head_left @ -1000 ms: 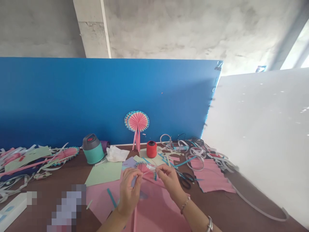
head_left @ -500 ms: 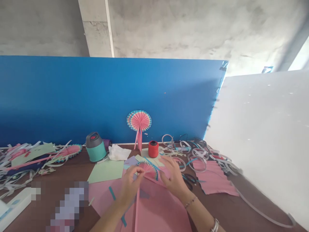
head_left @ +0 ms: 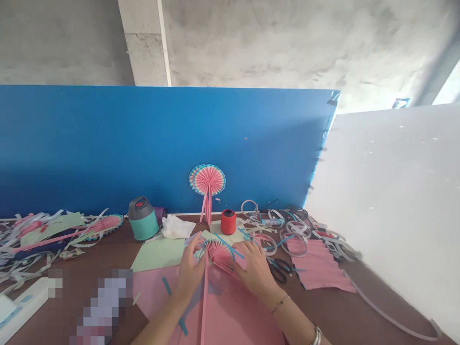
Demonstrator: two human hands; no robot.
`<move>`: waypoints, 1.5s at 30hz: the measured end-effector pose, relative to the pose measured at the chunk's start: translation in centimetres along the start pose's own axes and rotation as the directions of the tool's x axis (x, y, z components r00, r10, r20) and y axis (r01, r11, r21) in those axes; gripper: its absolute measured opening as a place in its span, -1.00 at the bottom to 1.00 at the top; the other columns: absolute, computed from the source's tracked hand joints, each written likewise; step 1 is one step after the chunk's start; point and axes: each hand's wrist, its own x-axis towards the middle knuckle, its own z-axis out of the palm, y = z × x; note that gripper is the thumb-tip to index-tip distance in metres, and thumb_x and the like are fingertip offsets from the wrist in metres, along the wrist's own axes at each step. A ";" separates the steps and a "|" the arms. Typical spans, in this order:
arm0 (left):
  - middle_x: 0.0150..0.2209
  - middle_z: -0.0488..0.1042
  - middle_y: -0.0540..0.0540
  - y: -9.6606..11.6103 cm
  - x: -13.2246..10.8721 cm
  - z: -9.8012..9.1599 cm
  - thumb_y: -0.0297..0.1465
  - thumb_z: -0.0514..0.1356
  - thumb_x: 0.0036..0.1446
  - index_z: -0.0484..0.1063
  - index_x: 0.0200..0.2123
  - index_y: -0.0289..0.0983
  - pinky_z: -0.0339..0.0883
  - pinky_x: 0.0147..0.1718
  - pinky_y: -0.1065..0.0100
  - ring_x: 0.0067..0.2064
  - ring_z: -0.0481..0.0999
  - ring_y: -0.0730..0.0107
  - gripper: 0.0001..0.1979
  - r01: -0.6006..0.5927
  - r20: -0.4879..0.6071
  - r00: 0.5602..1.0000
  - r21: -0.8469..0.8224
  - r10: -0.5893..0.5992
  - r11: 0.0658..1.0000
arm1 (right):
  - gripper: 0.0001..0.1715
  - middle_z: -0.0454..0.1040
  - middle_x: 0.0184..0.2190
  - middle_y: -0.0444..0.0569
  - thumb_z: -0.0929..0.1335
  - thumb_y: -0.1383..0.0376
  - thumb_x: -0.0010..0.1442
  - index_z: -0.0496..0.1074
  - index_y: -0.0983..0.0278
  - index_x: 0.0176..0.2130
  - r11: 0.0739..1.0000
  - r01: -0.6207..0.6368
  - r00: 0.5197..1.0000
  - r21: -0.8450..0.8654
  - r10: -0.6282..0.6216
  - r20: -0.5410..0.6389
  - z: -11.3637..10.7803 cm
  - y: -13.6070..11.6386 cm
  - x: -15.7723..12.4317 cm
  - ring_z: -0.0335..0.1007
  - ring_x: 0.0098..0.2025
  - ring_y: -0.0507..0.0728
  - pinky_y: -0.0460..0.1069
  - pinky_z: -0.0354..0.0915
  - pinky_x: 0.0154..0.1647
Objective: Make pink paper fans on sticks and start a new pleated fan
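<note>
A small pleated pink paper fan (head_left: 220, 252) with a blue edge is spread half open between my hands. My left hand (head_left: 190, 270) is at its left side, with finger and thumb apart and the thumb against or very near the pleats. My right hand (head_left: 254, 269) curls over the fan's right side; its fingertips are partly hidden. A long pink paper strip (head_left: 203, 311) runs from the fan toward me. Beneath lie pink paper sheets (head_left: 244, 311) and a light green sheet (head_left: 158, 255). One blue paper strip (head_left: 182, 327) lies by my left forearm.
A finished round fan (head_left: 207, 180) stands against the blue panel (head_left: 143, 143). Nearby are a red thread spool (head_left: 228, 222), a teal container (head_left: 143, 223) and crumpled tissue (head_left: 177, 226). Black scissors (head_left: 278, 272), tape rings (head_left: 298, 230) and a pleated pink sheet (head_left: 319, 263) lie right.
My left hand has let go of its pinch at the fan's middle and shifted left, its fingers spreading. My right hand has come down from above and closed over the fan's right side.
</note>
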 end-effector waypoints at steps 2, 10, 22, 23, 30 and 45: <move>-0.02 0.45 -0.17 -1.0 0.4 0.0 -0.41 0.10 0.04 0.36 0.01 -0.23 0.26 0.00 0.10 0.00 0.39 0.16 -0.58 -0.068 0.018 0.998 0.090 0.067 0.994 | -0.60 0.42 -0.17 0.00 0.31 0.24 0.13 0.30 0.16 0.00 0.999 0.016 0.997 -0.049 -0.012 0.079 0.3 -0.4 -0.2 0.25 -0.12 0.22 0.08 0.08 -0.10; -0.05 0.49 -0.11 -1.9 0.5 0.3 -0.54 0.05 -0.02 0.47 -0.12 -0.16 0.24 0.03 0.06 0.03 0.38 0.16 -0.60 -0.259 0.206 0.957 0.293 0.204 0.920 | -0.22 0.48 -0.23 0.03 0.18 0.60 -0.08 0.18 0.25 0.13 0.986 0.035 0.959 -0.163 0.013 0.284 0.8 -0.4 0.1 0.28 -0.17 0.20 0.03 0.01 -0.18; 0.12 0.37 -0.03 -1.3 0.0 0.2 -0.57 0.06 -0.05 0.49 -0.15 -0.08 0.09 0.12 -0.03 0.19 0.21 0.06 -0.58 -0.251 0.315 0.938 0.321 0.147 0.913 | -0.28 0.45 -0.37 -0.09 0.16 0.56 0.00 0.07 0.23 0.15 0.979 0.004 0.987 0.202 -0.036 0.156 -0.1 1.5 -0.1 0.33 -0.25 0.14 0.11 0.14 -0.08; 0.11 0.37 -0.03 -1.2 0.0 0.1 -0.55 0.06 -0.02 0.49 -0.16 -0.08 0.08 0.12 -0.04 0.19 0.21 0.06 -0.61 -0.261 0.312 0.937 0.316 0.160 0.912 | -0.29 0.45 -0.38 -0.11 0.16 0.55 0.02 0.06 0.22 0.15 0.968 -0.003 0.991 0.252 -0.031 0.132 -0.3 1.6 -0.2 0.34 -0.27 0.13 0.12 0.17 -0.08; -0.05 0.49 -0.12 -0.5 -0.2 -0.1 -0.43 0.12 0.07 0.49 -0.19 -0.13 0.16 0.09 0.01 0.13 0.29 0.09 -0.76 -0.323 0.226 0.929 0.116 0.292 0.939 | -0.39 0.44 -0.35 -0.08 0.20 0.43 0.14 0.06 0.20 0.17 0.948 0.009 0.994 0.319 0.026 -0.105 -1.1 2.1 0.1 0.38 -0.25 0.14 0.11 0.28 -0.13; 0.00 0.42 -0.17 4.2 -2.9 0.6 -0.25 0.19 0.11 0.19 -0.33 -0.20 0.24 -0.04 0.21 0.05 0.37 0.21 -0.77 0.183 0.260 0.965 -0.613 -0.023 0.769 | -0.32 0.41 -0.12 0.08 0.31 0.31 0.06 0.03 0.24 0.14 0.946 0.308 0.928 0.099 -0.276 -0.250 -1.6 -2.4 -1.2 0.26 0.02 0.28 0.21 0.23 -0.01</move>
